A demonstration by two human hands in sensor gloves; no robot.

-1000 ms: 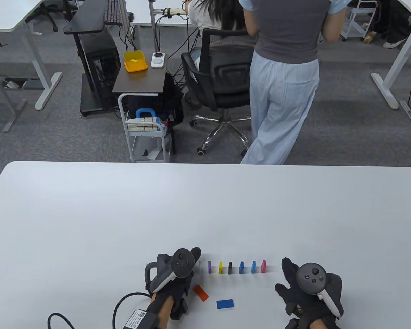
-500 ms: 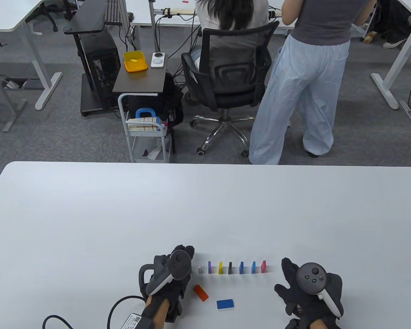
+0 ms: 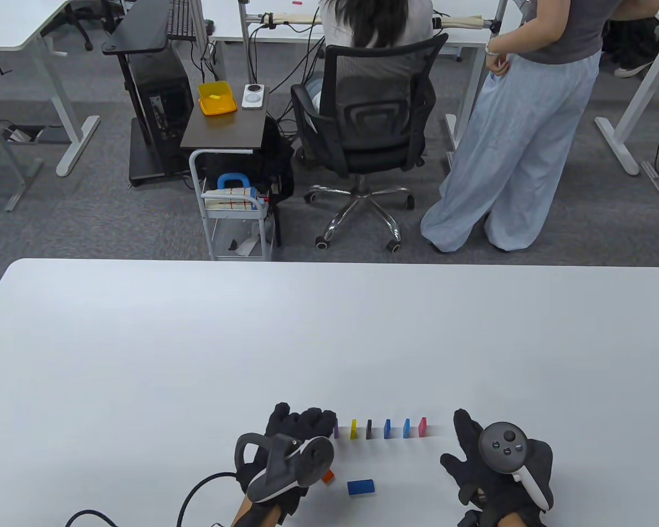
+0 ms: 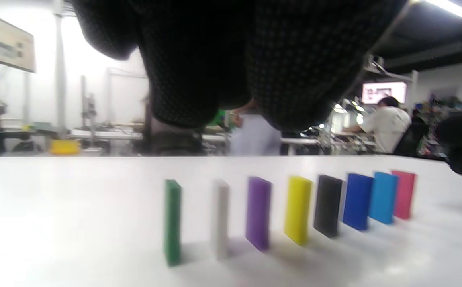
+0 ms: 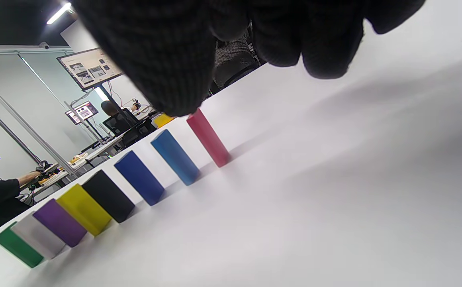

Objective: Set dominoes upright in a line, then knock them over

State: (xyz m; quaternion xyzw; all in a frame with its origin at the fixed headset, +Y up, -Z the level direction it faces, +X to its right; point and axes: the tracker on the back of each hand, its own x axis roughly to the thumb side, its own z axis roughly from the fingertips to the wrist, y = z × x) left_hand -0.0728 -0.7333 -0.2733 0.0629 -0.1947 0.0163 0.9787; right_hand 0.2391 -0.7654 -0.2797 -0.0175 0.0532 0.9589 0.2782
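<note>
1. Eight dominoes stand upright in one row on the white table [image 3: 143,351], between the two hands: green domino [image 4: 173,221], white domino [image 4: 220,217], purple domino [image 4: 259,212], yellow domino [image 4: 298,209], black domino [image 4: 327,205], dark blue domino [image 4: 357,201], light blue domino [image 4: 383,197] and pink domino [image 4: 404,194].
2. They look like small, rigid, smooth plastic blocks, probably light and easy to tip; each is best pinched by its two broad faces near the top and released gently, since a nudge could topple the whole row.
3. Two pieces lie flat on the near side of the row: an orange domino [image 3: 328,476], mostly hidden under the left hand's tracker, and a blue flat domino [image 3: 361,486] just to the right of that hand.
4. The left hand [image 3: 299,433] hovers at the green end, fingers loosely curled and empty in the wrist view.
5. The right hand [image 3: 486,466] rests beside the pink end, fingers spread, holding nothing.
6. Beyond the table, an office chair [image 3: 362,126] and a standing person [image 3: 527,137] are visible.
</note>
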